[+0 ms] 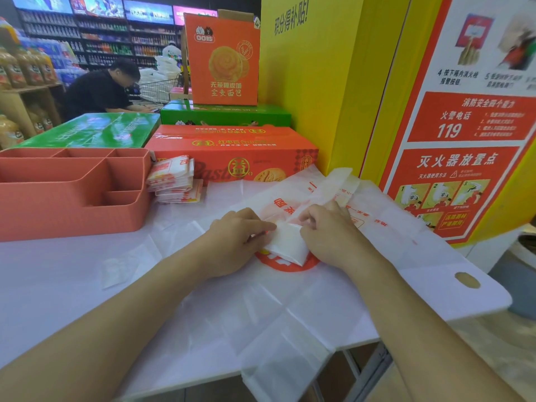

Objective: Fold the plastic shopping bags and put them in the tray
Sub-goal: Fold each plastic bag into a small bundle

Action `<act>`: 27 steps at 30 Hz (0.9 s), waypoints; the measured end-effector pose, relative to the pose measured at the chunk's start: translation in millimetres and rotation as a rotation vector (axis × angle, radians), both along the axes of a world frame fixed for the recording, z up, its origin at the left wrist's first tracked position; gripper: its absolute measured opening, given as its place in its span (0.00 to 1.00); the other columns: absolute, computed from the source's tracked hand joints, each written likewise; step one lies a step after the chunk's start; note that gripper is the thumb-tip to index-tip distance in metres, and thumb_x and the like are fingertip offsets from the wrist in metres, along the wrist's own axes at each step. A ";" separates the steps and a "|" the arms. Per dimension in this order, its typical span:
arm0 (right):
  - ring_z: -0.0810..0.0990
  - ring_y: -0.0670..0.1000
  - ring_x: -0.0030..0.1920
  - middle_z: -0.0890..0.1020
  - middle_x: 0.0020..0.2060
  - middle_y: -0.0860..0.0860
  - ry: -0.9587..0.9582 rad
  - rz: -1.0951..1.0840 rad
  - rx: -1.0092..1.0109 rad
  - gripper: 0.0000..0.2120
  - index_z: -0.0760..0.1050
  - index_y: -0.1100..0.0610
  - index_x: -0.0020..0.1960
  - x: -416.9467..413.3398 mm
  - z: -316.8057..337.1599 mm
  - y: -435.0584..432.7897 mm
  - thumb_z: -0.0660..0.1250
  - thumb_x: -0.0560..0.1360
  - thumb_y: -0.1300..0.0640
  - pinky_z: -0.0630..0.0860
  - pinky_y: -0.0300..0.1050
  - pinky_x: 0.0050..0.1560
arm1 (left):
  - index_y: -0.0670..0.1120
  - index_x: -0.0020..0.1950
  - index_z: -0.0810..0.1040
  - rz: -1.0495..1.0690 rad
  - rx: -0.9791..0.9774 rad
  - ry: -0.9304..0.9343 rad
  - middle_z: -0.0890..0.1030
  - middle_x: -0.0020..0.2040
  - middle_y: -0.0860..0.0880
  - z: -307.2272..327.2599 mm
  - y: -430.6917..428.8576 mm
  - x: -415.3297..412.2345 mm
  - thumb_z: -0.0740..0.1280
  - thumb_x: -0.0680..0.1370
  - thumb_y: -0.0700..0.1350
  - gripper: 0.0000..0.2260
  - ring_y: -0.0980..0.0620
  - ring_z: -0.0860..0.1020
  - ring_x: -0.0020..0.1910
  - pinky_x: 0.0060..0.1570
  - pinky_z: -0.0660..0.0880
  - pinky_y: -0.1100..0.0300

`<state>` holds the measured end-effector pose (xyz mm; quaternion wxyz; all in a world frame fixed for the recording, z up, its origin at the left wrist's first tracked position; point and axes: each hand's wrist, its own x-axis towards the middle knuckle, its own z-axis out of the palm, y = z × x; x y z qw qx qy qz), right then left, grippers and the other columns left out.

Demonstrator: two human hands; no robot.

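1. White plastic, folded into a small thick wedge, was the half-folded bag (286, 243). It lay at the middle of the table on top of other bags and between the two hands.
2. The left hand (237, 240) held the wedge's left edge, with the forefinger stretched along the top and the other fingers curled beneath.
3. The right hand (329, 233) pinched the wedge's upper right edge with curled fingertips held close together.
4. Under them, flat shopping bags (293, 311) with red print were spread out, one hanging over the near edge of the white table (43, 285).
5. A stack of folded bags (174, 181) stood just beside the right wall of the coral compartment tray (72, 210), at the table's far left. No bags could be seen in the tray's compartments.
6. Behind the stack lay an orange pastry carton (232, 149), with a green carton (95, 132) to its left and an upright orange bread box (223, 59) further back.
7. To the right rose a yellow pillar (313, 82) bearing a red fire-safety poster (464, 126).
8. Well beyond, a person in black (98, 91) bent over a counter.
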<state>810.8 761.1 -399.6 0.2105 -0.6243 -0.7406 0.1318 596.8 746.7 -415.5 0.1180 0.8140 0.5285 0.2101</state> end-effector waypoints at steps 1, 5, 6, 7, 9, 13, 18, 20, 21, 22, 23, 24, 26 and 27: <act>0.63 0.53 0.69 0.69 0.67 0.49 -0.016 0.021 0.017 0.19 0.74 0.46 0.68 0.4 0.2 -0.1 0.57 0.79 0.56 0.67 0.52 0.66 | 0.58 0.70 0.76 -0.004 0.004 0.028 0.74 0.56 0.55 -1.3 0.5 0.9 0.60 0.84 0.53 0.15 0.49 0.73 0.56 0.61 0.70 0.46; 0.62 0.55 0.71 0.70 0.72 0.46 -0.110 0.062 0.024 0.21 0.74 0.41 0.71 0.5 -1.6 0.3 0.56 0.82 0.54 0.61 0.53 0.71 | 0.59 0.68 0.77 -0.030 0.058 0.053 0.75 0.56 0.57 -0.9 -1.1 3.0 0.59 0.84 0.52 0.15 0.47 0.73 0.57 0.59 0.69 0.45; 0.62 0.55 0.71 0.70 0.72 0.46 -0.142 0.058 0.010 0.20 0.74 0.41 0.71 0.4 -2.2 0.2 0.56 0.82 0.54 0.61 0.53 0.71 | 0.60 0.67 0.78 -0.034 0.078 0.046 0.75 0.56 0.58 -0.8 -1.8 2.9 0.59 0.84 0.53 0.14 0.48 0.73 0.56 0.58 0.69 0.45; 0.62 0.56 0.71 0.71 0.72 0.47 -0.163 0.055 0.002 0.20 0.74 0.41 0.71 0.2 -2.4 -0.1 0.56 0.82 0.54 0.61 0.54 0.71 | 0.60 0.66 0.78 -0.035 0.089 0.040 0.76 0.56 0.58 -0.5 -2.4 2.8 0.60 0.83 0.53 0.14 0.48 0.73 0.56 0.58 0.69 0.45; 0.63 0.56 0.70 0.72 0.71 0.48 -0.165 0.056 0.005 0.20 0.75 0.42 0.71 0.2 -2.4 -0.5 0.57 0.81 0.54 0.62 0.54 0.71 | 0.59 0.65 0.79 -0.029 0.091 0.031 0.77 0.57 0.58 0.5 -3.0 3.0 0.62 0.83 0.51 0.12 0.49 0.74 0.56 0.58 0.70 0.45; 0.70 0.56 0.67 0.77 0.67 0.49 -0.056 0.092 0.063 0.20 0.79 0.46 0.67 0.8 -2.6 0.1 0.61 0.79 0.56 0.70 0.52 0.69 | 0.54 0.63 0.81 0.020 0.054 -0.082 0.81 0.55 0.57 3.3 -2.5 2.1 0.66 0.82 0.49 0.11 0.54 0.78 0.51 0.56 0.74 0.58; 0.77 0.46 0.61 0.81 0.61 0.48 0.165 0.206 0.072 0.17 0.83 0.51 0.62 -3.3 1.1 -3.1 0.67 0.76 0.62 0.70 0.37 0.58 | 0.53 0.63 0.80 0.050 0.007 -0.124 0.81 0.54 0.57 3.8 -2.6 0.9 0.66 0.81 0.48 0.11 0.56 0.79 0.49 0.48 0.72 0.68; 0.79 0.45 0.58 0.82 0.58 0.48 0.264 0.225 0.093 0.19 0.84 0.50 0.60 -4.1 0.1 -1.6 0.67 0.74 0.65 0.74 0.41 0.61 | 0.53 0.66 0.77 0.075 -0.022 -0.150 0.80 0.55 0.58 4.3 -3.0 1.7 0.65 0.81 0.50 0.13 0.58 0.78 0.49 0.46 0.70 0.71; 0.79 0.45 0.57 0.82 0.57 0.48 0.317 0.233 0.116 0.20 0.84 0.50 0.59 -4.3 -0.6 -0.3 0.67 0.73 0.67 0.75 0.43 0.62 | 0.53 0.68 0.74 0.090 -0.043 -0.174 0.80 0.57 0.57 4.9 -3.3 2.2 0.65 0.81 0.51 0.15 0.60 0.78 0.49 0.45 0.69 0.72; 0.80 0.45 0.55 0.82 0.55 0.48 0.375 0.244 0.140 0.20 0.84 0.50 0.58 -4.2 -1.3 0.7 0.66 0.73 0.69 0.77 0.45 0.61 | 0.53 0.70 0.72 0.105 -0.066 -0.204 0.79 0.58 0.57 5.8 -3.8 2.7 0.64 0.82 0.53 0.17 0.60 0.77 0.50 0.46 0.69 0.71; 0.81 0.44 0.54 0.83 0.53 0.47 0.436 0.258 0.158 0.21 0.85 0.49 0.56 -4.5 -1.3 0.9 0.66 0.73 0.70 0.78 0.46 0.60 | 0.53 0.72 0.70 0.120 -0.093 -0.239 0.79 0.60 0.57 7.4 -4.8 3.3 0.63 0.82 0.54 0.19 0.60 0.77 0.51 0.48 0.70 0.68; 0.81 0.44 0.53 0.83 0.52 0.47 0.493 0.277 0.171 0.22 0.85 0.49 0.55 -5.0 -0.8 0.2 0.66 0.72 0.72 0.79 0.46 0.60 | 0.53 0.73 0.68 0.136 -0.121 -0.275 0.78 0.62 0.57 9.2 -5.6 3.5 0.62 0.82 0.55 0.20 0.58 0.77 0.53 0.51 0.71 0.65; 0.81 0.45 0.53 0.83 0.52 0.46 0.584 0.338 0.191 0.22 0.85 0.49 0.54 -6.6 0.8 -1.8 0.66 0.72 0.73 0.78 0.44 0.60 | 0.53 0.74 0.68 0.158 -0.168 -0.338 0.78 0.63 0.55 13.0 -7.2 3.2 0.62 0.82 0.56 0.21 0.55 0.77 0.58 0.57 0.72 0.60; 0.81 0.45 0.54 0.83 0.53 0.46 0.618 0.367 0.200 0.22 0.85 0.50 0.53 -7.3 0.8 -2.3 0.66 0.73 0.74 0.78 0.43 0.60 | 0.53 0.73 0.69 0.163 -0.186 -0.378 0.79 0.62 0.55 14.7 -7.7 2.5 0.63 0.81 0.57 0.21 0.54 0.78 0.58 0.59 0.74 0.58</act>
